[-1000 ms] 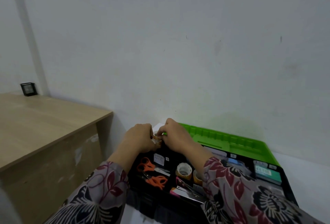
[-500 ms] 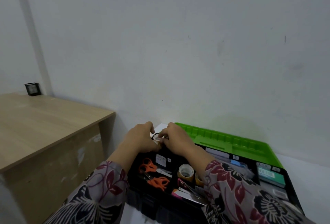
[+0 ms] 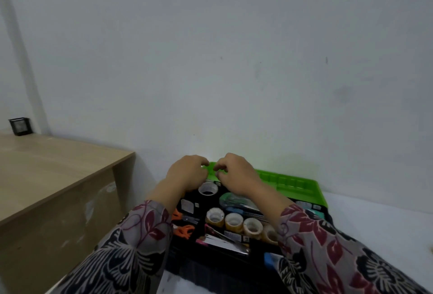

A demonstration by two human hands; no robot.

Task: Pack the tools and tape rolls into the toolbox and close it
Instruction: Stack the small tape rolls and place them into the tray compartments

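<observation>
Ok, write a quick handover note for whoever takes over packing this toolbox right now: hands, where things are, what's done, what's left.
Left hand and right hand: both hover over the far left corner of the toolbox, fingers loosely curled, nothing visibly held.
Things: a clear tape roll sits in the back left compartment beneath them; four tape rolls line the middle row; orange scissors lie at the left.
Done: those items are packed.
Left: the green lid is open; close it once nothing remains outside.
</observation>
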